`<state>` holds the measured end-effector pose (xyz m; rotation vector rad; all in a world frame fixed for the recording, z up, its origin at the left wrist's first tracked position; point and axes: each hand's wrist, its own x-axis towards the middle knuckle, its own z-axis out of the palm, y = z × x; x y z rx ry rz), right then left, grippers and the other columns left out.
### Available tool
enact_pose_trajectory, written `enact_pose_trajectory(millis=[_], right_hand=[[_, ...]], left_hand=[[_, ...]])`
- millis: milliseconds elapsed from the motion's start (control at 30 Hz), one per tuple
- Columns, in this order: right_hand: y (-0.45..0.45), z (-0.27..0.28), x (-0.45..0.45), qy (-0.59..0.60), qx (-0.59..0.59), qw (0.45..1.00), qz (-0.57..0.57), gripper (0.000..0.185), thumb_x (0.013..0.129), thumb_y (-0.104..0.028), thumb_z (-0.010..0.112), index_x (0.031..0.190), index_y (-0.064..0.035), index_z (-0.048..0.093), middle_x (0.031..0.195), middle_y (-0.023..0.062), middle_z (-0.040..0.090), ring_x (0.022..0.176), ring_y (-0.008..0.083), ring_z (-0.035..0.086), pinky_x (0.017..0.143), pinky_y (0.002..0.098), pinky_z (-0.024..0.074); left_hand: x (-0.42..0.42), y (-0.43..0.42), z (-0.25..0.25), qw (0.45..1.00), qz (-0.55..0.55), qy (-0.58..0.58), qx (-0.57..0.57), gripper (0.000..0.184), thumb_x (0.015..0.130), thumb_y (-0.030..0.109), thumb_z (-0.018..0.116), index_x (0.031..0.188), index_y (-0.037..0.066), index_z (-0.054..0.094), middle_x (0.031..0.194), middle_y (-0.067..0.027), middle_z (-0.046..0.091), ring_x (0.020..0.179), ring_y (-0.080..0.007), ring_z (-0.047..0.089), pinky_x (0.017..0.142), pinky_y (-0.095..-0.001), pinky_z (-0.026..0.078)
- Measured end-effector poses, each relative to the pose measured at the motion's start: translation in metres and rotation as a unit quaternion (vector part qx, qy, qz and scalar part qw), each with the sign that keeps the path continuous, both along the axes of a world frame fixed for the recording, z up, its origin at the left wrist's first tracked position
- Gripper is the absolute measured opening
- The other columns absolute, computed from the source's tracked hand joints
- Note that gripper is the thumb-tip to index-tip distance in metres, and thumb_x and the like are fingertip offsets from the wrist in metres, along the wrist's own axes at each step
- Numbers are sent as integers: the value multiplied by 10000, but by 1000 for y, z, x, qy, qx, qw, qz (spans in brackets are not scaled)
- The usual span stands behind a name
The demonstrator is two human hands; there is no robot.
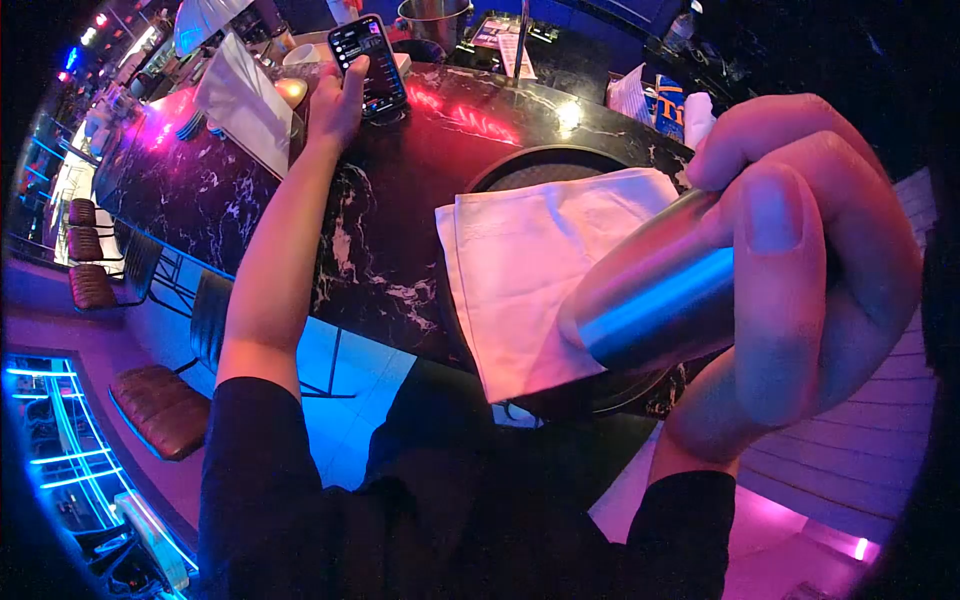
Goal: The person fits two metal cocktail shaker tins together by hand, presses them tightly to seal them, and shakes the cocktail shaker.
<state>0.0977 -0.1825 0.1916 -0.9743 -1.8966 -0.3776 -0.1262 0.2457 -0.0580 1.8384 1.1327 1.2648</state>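
Observation:
At the far side of the dark marbled counter [390, 240], my left hand [340, 105] is closed around a smartphone [367, 65] with its screen lit, the thumb on the screen. Very close to the camera, my right hand [800, 250] has its fingers wrapped round a shiny metal cylinder [655, 295], whose rounded end points down to the left; its exact kind does not show. Beneath the cylinder lies a folded white cloth napkin [530, 235]. Part of a round black tray [560, 158] shows under the cloth; the rest is covered.
Left of the phone stands a white folded card or napkin [245, 105] beside a small glowing light [291, 91]. A metal bucket [435, 22] and a blue packet [671, 105] are at the back. Brown padded stools [160, 410] line the counter's left side.

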Motion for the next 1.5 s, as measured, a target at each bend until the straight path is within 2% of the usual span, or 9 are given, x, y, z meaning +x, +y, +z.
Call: enact_pose_trajectory(millis=[67, 133, 233, 433, 867, 1033, 1133, 1267, 1500], right_hand=[[6, -6, -9, 92, 10, 996, 7, 174, 920, -166, 626, 881, 4, 624, 635, 74, 488, 657, 213, 543, 587, 305, 449], [8, -10, -12, 127, 60, 990, 31, 172, 910, -140, 627, 805, -5, 607, 596, 65, 472, 652, 217, 544, 591, 303, 444], [4, -9, -6, 108, 47, 993, 18, 191, 903, -150, 632, 963, 31, 633, 665, 88, 501, 659, 208, 543, 570, 311, 458], [3, 16, 7, -247, 54, 965, 66, 450, 915, -180, 619, 1299, 45, 551, 807, 139, 521, 665, 189, 532, 531, 305, 477], [6, 6, 14, -187, 99, 976, 55, 339, 971, -157, 578, 1279, -20, 600, 796, 127, 525, 659, 191, 530, 544, 296, 477], [6, 7, 4, -202, 46, 976, 67, 357, 960, -172, 591, 1282, -16, 591, 785, 124, 522, 659, 196, 536, 542, 294, 474], [12, -4, -7, -127, 142, 981, 41, 250, 973, -160, 571, 1172, -26, 640, 736, 102, 522, 651, 201, 539, 545, 307, 469], [2, 6, 5, -51, 22, 998, 34, 182, 980, -155, 555, 1067, -42, 668, 713, 85, 522, 649, 204, 544, 553, 318, 463], [1, 1, -1, -17, 17, 999, 21, 173, 991, -137, 532, 1000, -63, 688, 692, 74, 519, 664, 212, 561, 571, 324, 460]], left_hand=[[0, -4, 1, 1000, -8, -3, -2, 682, 904, 617, 680, 1214, 9, 645, 1115, -131, 729, 1027, -225, 701, 923, -338, 522], [5, -36, 24, 997, 43, 63, 1, 829, 775, 710, 734, 1250, 38, 633, 1153, -196, 740, 1132, -327, 706, 1008, -426, 511], [7, -44, 28, 993, 31, 112, 27, 850, 699, 660, 831, 1257, 55, 621, 1134, -177, 751, 1104, -317, 722, 996, -424, 533], [10, -50, 31, 989, 57, 130, 48, 867, 676, 627, 877, 1267, 50, 611, 1144, -151, 746, 1087, -299, 722, 985, -415, 540], [8, -36, 21, 998, 48, 34, -1, 805, 818, 712, 672, 1246, 33, 606, 1197, -222, 711, 1170, -349, 676, 1029, -436, 482], [8, -41, 26, 997, 46, 57, 21, 793, 804, 696, 700, 1244, 41, 613, 1168, -212, 724, 1124, -350, 699, 995, -442, 508], [9, -55, 35, 994, 50, 90, 33, 818, 763, 683, 754, 1248, 40, 613, 1158, -205, 732, 1097, -349, 712, 978, -439, 526], [8, -42, 23, 988, 71, 129, 53, 943, 706, 650, 866, 1282, -24, 545, 1165, -167, 729, 1086, -248, 709, 966, -367, 531], [10, -47, 27, 990, 66, 108, 56, 934, 726, 655, 854, 1263, -40, 536, 1149, -191, 726, 1072, -259, 710, 950, -365, 535]])
